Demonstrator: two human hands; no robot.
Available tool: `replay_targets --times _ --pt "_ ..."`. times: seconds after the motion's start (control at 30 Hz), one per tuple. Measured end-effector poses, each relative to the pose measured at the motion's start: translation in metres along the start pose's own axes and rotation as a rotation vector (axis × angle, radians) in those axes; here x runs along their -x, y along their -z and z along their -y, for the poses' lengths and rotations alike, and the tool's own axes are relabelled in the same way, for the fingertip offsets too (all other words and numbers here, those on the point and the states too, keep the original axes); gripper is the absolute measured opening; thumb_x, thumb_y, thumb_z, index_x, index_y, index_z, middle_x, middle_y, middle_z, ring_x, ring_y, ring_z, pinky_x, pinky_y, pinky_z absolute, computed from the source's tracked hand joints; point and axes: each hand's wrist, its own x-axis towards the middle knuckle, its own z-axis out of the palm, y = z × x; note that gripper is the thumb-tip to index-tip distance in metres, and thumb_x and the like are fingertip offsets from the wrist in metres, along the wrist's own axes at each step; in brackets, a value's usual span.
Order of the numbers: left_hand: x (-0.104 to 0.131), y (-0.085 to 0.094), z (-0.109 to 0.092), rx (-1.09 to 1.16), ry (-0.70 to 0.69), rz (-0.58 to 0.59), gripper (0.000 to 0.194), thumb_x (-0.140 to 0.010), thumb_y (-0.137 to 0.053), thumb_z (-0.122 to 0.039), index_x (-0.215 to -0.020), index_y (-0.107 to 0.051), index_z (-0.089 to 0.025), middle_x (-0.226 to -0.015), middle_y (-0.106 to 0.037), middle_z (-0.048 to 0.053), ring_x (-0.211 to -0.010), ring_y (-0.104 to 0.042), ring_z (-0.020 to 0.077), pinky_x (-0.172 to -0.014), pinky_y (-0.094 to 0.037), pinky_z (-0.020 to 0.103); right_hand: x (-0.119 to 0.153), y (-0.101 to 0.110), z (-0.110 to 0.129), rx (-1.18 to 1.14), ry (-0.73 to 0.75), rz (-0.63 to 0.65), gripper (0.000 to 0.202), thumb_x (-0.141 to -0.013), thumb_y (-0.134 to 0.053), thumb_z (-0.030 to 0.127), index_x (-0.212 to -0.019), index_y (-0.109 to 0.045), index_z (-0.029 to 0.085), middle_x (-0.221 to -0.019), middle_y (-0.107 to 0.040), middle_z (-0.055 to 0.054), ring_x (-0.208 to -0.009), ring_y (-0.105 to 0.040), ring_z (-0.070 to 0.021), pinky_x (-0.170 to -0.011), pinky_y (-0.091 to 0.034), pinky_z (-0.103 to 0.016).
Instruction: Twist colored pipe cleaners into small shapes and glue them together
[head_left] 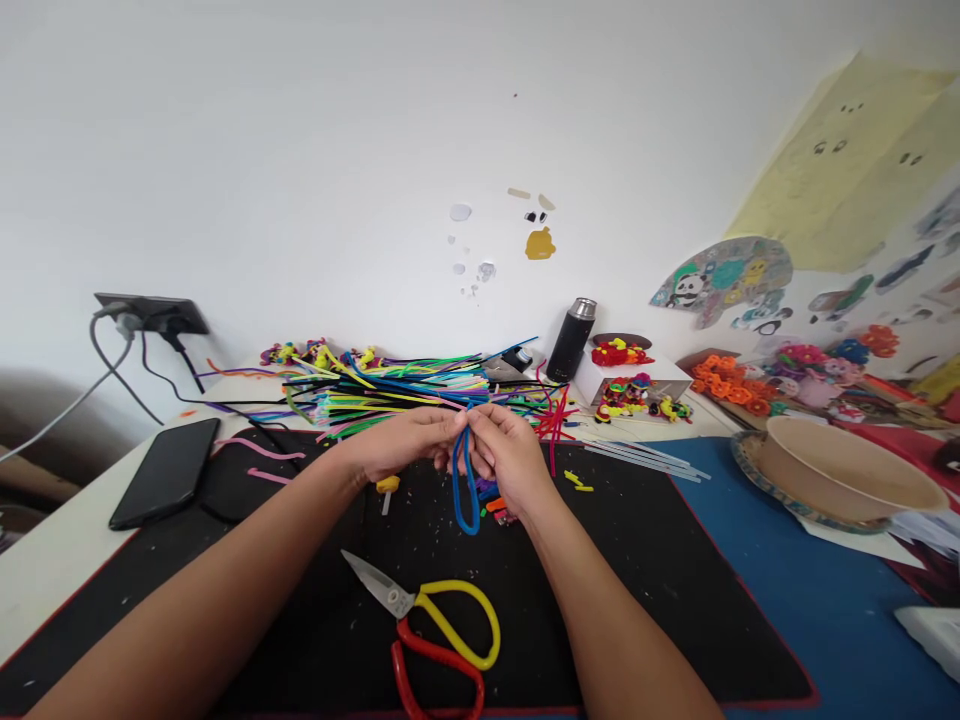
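Blue pipe cleaner (pixel 465 490) hangs folded in a loop between your hands, above the black mat (pixel 637 560) on the counter. Your left hand (pixel 405 442) and right hand (pixel 510 450) both pinch its upper ends, fingertips meeting. Scissors (pixel 431 625) lie nearer you; a heap of colored pipe cleaners (pixel 390 390) lies beyond.

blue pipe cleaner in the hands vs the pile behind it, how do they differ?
The blue pipe cleaner is bent into a hanging loop; the pile lies mostly straight. The loop is pinched by the left hand and right hand above the black mat; the pile rests on the table, many-coloured. Both are fuzzy craft stems.
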Motion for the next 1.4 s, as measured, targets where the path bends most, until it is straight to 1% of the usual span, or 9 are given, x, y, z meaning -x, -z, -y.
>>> replay_targets --times 0.1,0.17,0.33,0.47,0.73,0.83,0.97,1.13,1.4 --pt "0.003 0.012 -0.008 -0.026 -0.090 -0.147 0.046 -0.084 -0.074 -0.060 -0.084 -0.070 -0.014 -0.077 -0.065 0.003 -0.067 -0.055 0.0126 -0.064 -0.043 0.024 0.003 -0.004 0.002 0.037 -0.009 0.037 0.031 -0.083 -0.073 0.047 -0.078 -0.059 0.019 -0.041 -0.038 0.013 -0.030 -0.036 -0.0060 -0.034 -0.023 -0.019" --pt "0.004 0.016 -0.010 -0.004 -0.101 -0.195 0.041 -0.082 -0.080 -0.054 -0.089 -0.072 -0.014 -0.079 -0.065 0.002 -0.067 -0.053 0.0115 -0.064 -0.042 0.023 0.005 -0.007 0.003 0.060 -0.021 0.052 0.031 -0.083 -0.073 0.047 -0.079 -0.059 0.020 -0.040 -0.037 0.014 -0.029 -0.035 -0.0064 -0.034 -0.022 -0.019" --pt "0.005 0.014 -0.013 0.011 -0.048 -0.211 0.041 -0.072 -0.089 -0.045 -0.097 -0.076 -0.014 -0.076 -0.065 0.002 -0.064 -0.052 0.0111 -0.060 -0.040 0.023 0.005 -0.009 0.003 0.096 -0.013 0.037 0.031 -0.083 -0.072 0.047 -0.078 -0.058 0.020 -0.040 -0.038 0.013 -0.030 -0.036 -0.0063 -0.034 -0.022 -0.019" --pt "0.005 0.013 -0.013 0.043 -0.065 -0.219 0.039 -0.071 -0.091 -0.039 -0.097 -0.077 -0.014 -0.073 -0.064 0.001 -0.061 -0.051 0.0092 -0.060 -0.040 0.022 0.004 -0.007 0.001 0.107 -0.005 0.041 0.033 -0.082 -0.072 0.049 -0.077 -0.057 0.020 -0.040 -0.039 0.013 -0.030 -0.035 -0.0062 -0.033 -0.022 -0.019" --pt "0.004 0.009 -0.014 0.111 -0.055 -0.224 0.037 -0.063 -0.095 -0.036 -0.082 -0.074 -0.013 -0.067 -0.064 0.000 -0.059 -0.054 0.0097 -0.059 -0.041 0.021 0.002 -0.005 -0.002 0.119 0.001 0.089 0.036 -0.083 -0.072 0.054 -0.080 -0.060 0.020 -0.041 -0.039 0.013 -0.031 -0.037 -0.0072 -0.034 -0.024 -0.019" --pt "0.004 0.009 -0.014 0.098 -0.062 -0.227 0.036 -0.064 -0.094 -0.038 -0.078 -0.072 -0.013 -0.067 -0.063 0.000 -0.059 -0.053 0.0095 -0.059 -0.040 0.021 0.002 -0.006 -0.003 0.133 0.003 0.078 0.034 -0.084 -0.071 0.053 -0.080 -0.061 0.020 -0.041 -0.040 0.012 -0.032 -0.035 -0.0073 -0.034 -0.023 -0.019" --pt "0.004 0.012 -0.015 -0.011 -0.080 -0.236 0.035 -0.066 -0.091 -0.042 -0.076 -0.071 -0.014 -0.066 -0.062 0.000 -0.058 -0.051 0.0104 -0.058 -0.040 0.023 0.003 -0.005 -0.004 0.139 -0.027 0.048 0.036 -0.083 -0.073 0.054 -0.081 -0.062 0.020 -0.042 -0.042 0.012 -0.033 -0.032 -0.0067 -0.035 -0.025 -0.019" --pt "0.005 0.015 -0.017 -0.157 -0.106 -0.258 0.034 -0.070 -0.088 -0.045 -0.077 -0.071 -0.016 -0.065 -0.062 0.000 -0.060 -0.052 0.0119 -0.061 -0.042 0.024 0.005 -0.004 -0.001 0.179 -0.064 0.077 0.040 -0.083 -0.071 0.059 -0.086 -0.063 0.020 -0.045 -0.048 0.011 -0.034 -0.033 -0.0072 -0.034 -0.026 -0.019" --pt "0.005 0.015 -0.016 -0.110 -0.133 -0.279 0.034 -0.070 -0.088 -0.044 -0.075 -0.071 -0.015 -0.063 -0.062 0.000 -0.058 -0.050 0.0113 -0.058 -0.042 0.024 0.005 -0.003 -0.005 0.176 -0.081 0.164 0.039 -0.085 -0.071 0.059 -0.087 -0.061 0.021 -0.044 -0.047 0.011 -0.033 -0.035 -0.0072 -0.035 -0.028 -0.019"
